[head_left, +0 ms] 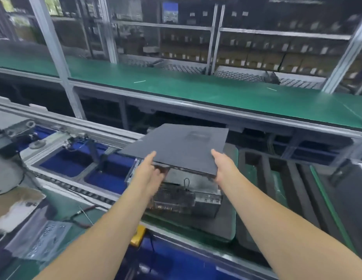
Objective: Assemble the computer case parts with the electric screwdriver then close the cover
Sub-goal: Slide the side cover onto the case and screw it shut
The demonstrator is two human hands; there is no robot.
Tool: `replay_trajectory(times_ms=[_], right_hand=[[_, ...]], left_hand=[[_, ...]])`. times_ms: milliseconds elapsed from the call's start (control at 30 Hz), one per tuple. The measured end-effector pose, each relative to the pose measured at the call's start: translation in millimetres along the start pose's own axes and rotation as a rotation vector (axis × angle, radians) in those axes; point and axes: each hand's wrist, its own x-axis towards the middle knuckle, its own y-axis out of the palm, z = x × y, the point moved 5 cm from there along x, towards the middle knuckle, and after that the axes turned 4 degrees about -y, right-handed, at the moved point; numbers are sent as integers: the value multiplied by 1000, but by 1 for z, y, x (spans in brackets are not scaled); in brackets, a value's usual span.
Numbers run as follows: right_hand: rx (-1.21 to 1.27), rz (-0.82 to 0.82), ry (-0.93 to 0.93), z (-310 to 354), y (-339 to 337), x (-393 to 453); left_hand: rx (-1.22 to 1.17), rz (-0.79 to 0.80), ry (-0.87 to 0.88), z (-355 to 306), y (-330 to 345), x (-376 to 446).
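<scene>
The dark grey cover (176, 146) is held flat in the air above the open computer case (188, 196), its far edge tilted a little higher than its near edge, and both hands grip it at its near corners. The left hand (150, 170) holds the near left corner: the thumb lies straight along the top face while the other fingers curl under the near edge, pinching the panel between them. The right hand (222, 167) holds the near right corner in the same way, thumb laid on top and the remaining fingers wrapped below the edge, mostly hidden by the panel. The case sits directly beneath the cover, its near side with ports and a small black wire loop showing between the two forearms, and it rests on a dark mat (214, 227) on the near work line. To the left of the case lie blue trays (69, 165) beside a metal rail, and a yellow object (138, 235) sits at the near edge of the mat. Beyond the cover runs a long green bench (196, 91), with shelving of boxes behind it.
</scene>
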Motion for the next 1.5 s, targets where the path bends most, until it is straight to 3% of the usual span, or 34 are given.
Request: replay_trajectory(times_ms=[133,400,533,667,733,1000,1067,1167,1200,1267,1367,1500], right_hand=[[-74,-18,-103,-21,-2,-6],[-221,-77,-25,-46,-55,-27],[-556,-95,-100,-47,-70,-22],[-1142,-189,-264,-31,-63,-15],[-1260,-232,-308,-28,-59,-9],[-1107,-250,-367,-26,-51,18],[-1113,-253,-374,-22,-50,23],[-1388,-279,-389,-16,-51,28],[-1433,-248,-385,-19,-50,28],[-1444,-123,-370,-32,-46,27],[-1471,26,-312,-56,-39,24],[-1487,35,-291,-65,-33,21]], left_hand=[[-57,-134,-56,-33,-87,10],[481,-194,-90,-39,-128,22],[409,-176,-64,-20,-137,21],[342,-193,9,-12,-138,14],[321,-216,40,-14,-136,11],[350,-216,63,-30,-119,11],[680,-278,139,-42,-113,11],[1686,-514,419,-63,-99,12],[1844,-557,485,-65,-93,11],[1939,-468,510,-59,-83,14],[2088,-204,398,-35,-77,26],[2235,-60,302,-16,-78,36]])
